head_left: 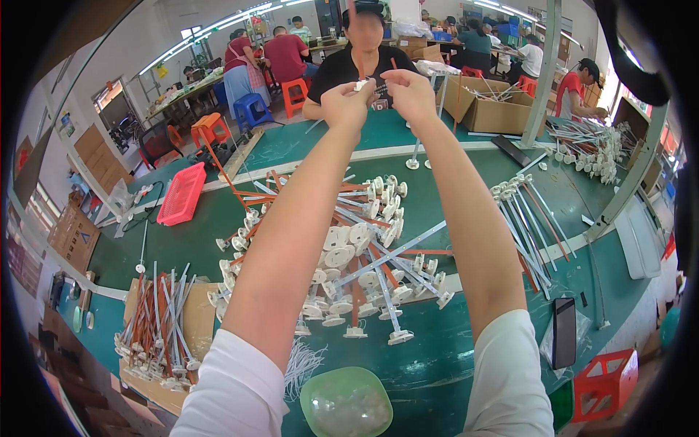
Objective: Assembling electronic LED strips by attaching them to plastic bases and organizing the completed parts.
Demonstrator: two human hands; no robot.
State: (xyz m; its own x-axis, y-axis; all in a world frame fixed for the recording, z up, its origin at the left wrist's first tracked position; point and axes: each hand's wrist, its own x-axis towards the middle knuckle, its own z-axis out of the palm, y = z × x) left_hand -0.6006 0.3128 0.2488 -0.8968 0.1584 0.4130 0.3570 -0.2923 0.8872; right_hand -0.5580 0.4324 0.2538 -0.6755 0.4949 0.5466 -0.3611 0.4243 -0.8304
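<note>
Both my arms reach out over the bench, with the hands raised at the top middle. My left hand (348, 103) is closed on a small white plastic piece (360, 85), from which a reddish-brown strip (360, 62) rises. Close by on its right, my right hand (411, 95) has its fingers pinched together; what they hold, if anything, is too small to make out. Under my forearms lies a large heap of white round plastic pieces (340, 255) on flat silver and reddish-brown strips (389, 251).
More strips (164, 306) lie on cardboard at left, others (528, 222) at right. A pink basket (182, 193), green bowl (346, 400), white strings (302, 364), phone (563, 331) and cardboard box (495, 109) are around. A person (364, 62) sits opposite; others work behind.
</note>
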